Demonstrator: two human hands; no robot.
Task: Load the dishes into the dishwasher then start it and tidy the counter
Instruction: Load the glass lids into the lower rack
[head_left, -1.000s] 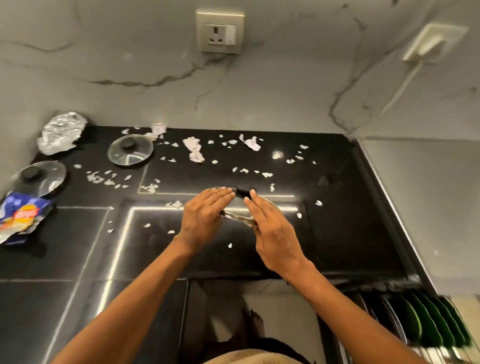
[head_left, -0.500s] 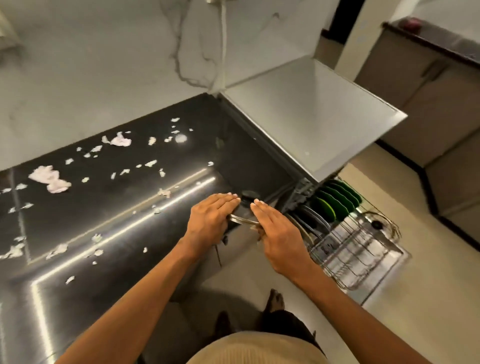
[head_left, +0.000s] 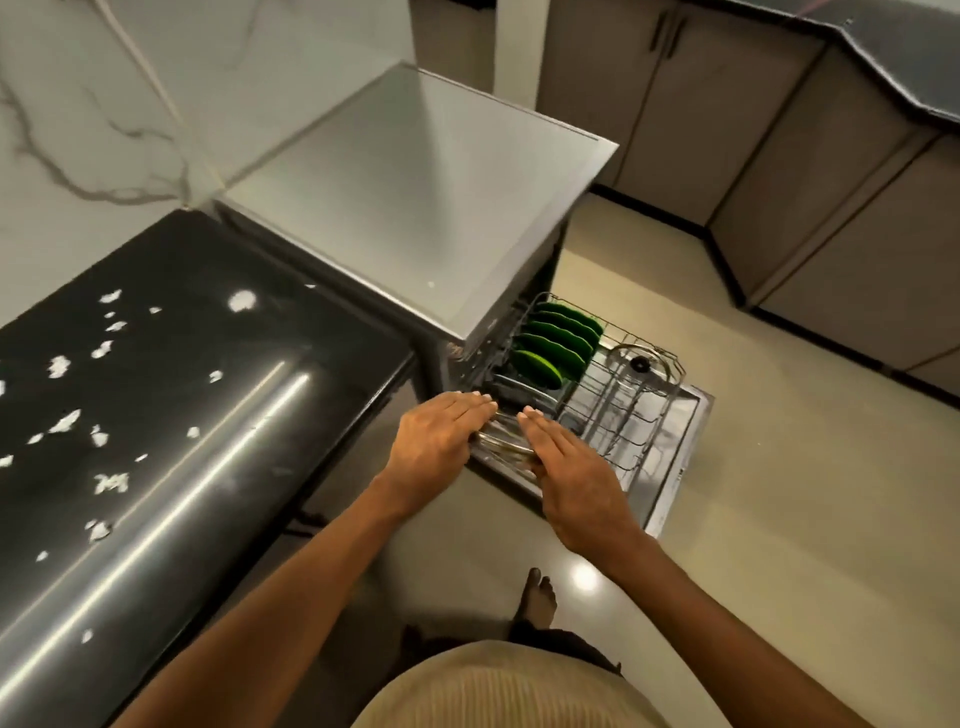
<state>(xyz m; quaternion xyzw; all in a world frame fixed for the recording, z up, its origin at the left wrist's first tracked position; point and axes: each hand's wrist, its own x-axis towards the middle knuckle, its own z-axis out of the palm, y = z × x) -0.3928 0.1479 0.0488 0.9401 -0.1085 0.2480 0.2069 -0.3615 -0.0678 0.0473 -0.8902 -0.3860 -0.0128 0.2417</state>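
A glass lid (head_left: 506, 449) with a metal rim is carried between my two hands, just above the near left corner of the pulled-out dishwasher rack (head_left: 623, 431). My left hand (head_left: 441, 431) presses its left edge and my right hand (head_left: 571, 467) its right edge, both with fingers straight; the thumbs are hidden. Several green plates (head_left: 556, 343) stand upright in the rack's back row. A second glass lid (head_left: 641, 364) with a black knob leans at the rack's far right. The dishwasher (head_left: 415, 197) has a grey steel top.
The black counter (head_left: 208, 415) on the left is strewn with white paper scraps (head_left: 109, 483). The open dishwasher door (head_left: 680, 457) lies flat over the floor under the rack. Beige cabinets (head_left: 831, 208) line the right wall. My bare foot (head_left: 540, 597) stands on the tiled floor.
I have turned right from the counter to the dishwasher, carrying the glass lid off the counter edge to above the rack. Both hands keep the same hold.
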